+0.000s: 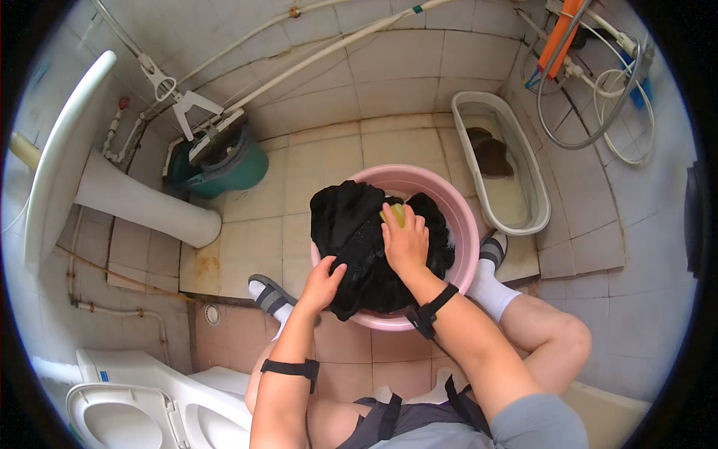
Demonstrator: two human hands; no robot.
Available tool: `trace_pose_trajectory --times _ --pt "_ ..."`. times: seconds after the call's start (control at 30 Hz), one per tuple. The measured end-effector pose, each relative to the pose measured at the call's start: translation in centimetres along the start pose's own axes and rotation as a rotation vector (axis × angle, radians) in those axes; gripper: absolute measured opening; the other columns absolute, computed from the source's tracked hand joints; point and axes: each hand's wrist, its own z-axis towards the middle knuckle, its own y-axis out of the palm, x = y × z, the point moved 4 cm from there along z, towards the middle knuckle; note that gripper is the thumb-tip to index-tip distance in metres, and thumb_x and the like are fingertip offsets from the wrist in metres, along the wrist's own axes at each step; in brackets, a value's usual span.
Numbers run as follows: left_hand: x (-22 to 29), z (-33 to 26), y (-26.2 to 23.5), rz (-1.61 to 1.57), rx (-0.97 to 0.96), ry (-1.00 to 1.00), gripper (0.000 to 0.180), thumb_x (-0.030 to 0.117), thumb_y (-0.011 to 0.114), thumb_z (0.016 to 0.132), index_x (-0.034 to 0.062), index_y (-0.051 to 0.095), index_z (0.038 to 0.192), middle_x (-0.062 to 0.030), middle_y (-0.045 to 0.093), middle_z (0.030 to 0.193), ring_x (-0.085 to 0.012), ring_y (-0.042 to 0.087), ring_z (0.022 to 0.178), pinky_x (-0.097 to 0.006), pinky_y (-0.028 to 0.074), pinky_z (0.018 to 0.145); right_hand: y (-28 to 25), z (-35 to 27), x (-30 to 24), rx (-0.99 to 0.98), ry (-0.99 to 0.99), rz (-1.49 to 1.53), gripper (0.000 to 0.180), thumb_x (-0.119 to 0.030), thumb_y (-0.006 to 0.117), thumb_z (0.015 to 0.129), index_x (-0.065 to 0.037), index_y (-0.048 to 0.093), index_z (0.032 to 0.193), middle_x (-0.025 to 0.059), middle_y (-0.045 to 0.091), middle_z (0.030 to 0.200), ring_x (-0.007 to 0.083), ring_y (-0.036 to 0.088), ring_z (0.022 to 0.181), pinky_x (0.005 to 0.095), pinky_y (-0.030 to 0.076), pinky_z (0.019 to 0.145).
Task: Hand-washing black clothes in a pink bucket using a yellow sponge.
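A pink plastic basin (465, 247) stands on the tiled floor between my feet. Wet-looking black cloth (351, 239), perhaps a garment, fills it and hangs over its left rim. My right hand (406, 243) is closed around a yellow-green bar of soap (394, 215), pressed against the cloth. At the basin's near left side my left hand (321, 286) grips the edge of the black cloth between thumb and fingers. A little whitish suds or water shows beside the cloth inside the basin.
A white oblong tub (540, 198) with shallow water and a dark item stands at the right wall. At the back left are a green mop bucket (250, 168) and a mop (213, 135). A sink pedestal (149, 198) and a toilet (123, 374) are left, a shower hose (553, 135) upper right.
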Motion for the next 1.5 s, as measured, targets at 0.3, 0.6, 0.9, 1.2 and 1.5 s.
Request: trace_pose_trajectory --times 0.3,0.6,0.9,1.2,1.5 --pt "0.4 -1.2 -0.8 0.220 0.192 0.106 0.027 0.017 0.055 0.091 -0.0030 0.060 0.109 -0.0162 0.067 0.099 -0.0238 0.063 0.094 -0.033 0.046 0.084 -0.9 -0.9 -0.6 -0.125 -0.095 0.067 0.034 -0.022 0.062 0.081 -0.024 0.060 0.115 0.0086 0.054 0.104 0.0282 0.054 0.091 0.0396 0.043 0.071" --pt "-0.5 -0.5 -1.8 0.166 0.240 0.147 0.028 0.019 0.055 0.091 -0.0001 0.062 0.110 -0.0198 0.067 0.098 -0.0321 0.064 0.095 -0.035 0.048 0.083 -1.2 -0.8 0.0 -0.053 -0.063 0.062 0.031 -0.018 0.064 0.080 -0.022 0.063 0.110 0.0074 0.056 0.103 0.0298 0.055 0.086 0.0419 0.044 0.073" --pt "-1.0 -1.0 -2.6 -0.036 0.155 0.053 0.026 0.016 0.053 0.095 -0.0018 0.060 0.112 -0.0029 0.064 0.098 -0.0106 0.057 0.090 -0.025 0.045 0.082 1.0 0.0 -0.1 -0.169 -0.109 0.103 0.039 -0.023 0.065 0.079 -0.026 0.058 0.118 0.0086 0.053 0.107 0.0289 0.052 0.090 0.0410 0.043 0.071" --pt "-0.1 -0.4 -4.9 -0.031 0.238 0.083 0.026 0.018 0.054 0.093 -0.0008 0.062 0.109 -0.0074 0.067 0.095 -0.0142 0.060 0.088 -0.028 0.046 0.081 -0.5 -1.0 4.4 -0.297 -0.202 -0.011 0.031 -0.021 0.062 0.082 -0.025 0.060 0.113 0.0111 0.055 0.100 0.0322 0.056 0.089 0.0425 0.046 0.069" --pt "6.8 -1.6 -3.6 0.767 0.593 0.423 0.032 0.023 0.065 0.079 0.0108 0.062 0.109 -0.0132 0.055 0.115 -0.0344 0.049 0.113 -0.045 0.041 0.093 -0.8 -1.9 7.8 -0.327 0.282 0.777 0.042 -0.028 0.047 0.097 -0.016 0.046 0.137 0.0194 0.051 0.127 0.0351 0.049 0.119 0.0401 0.037 0.102"
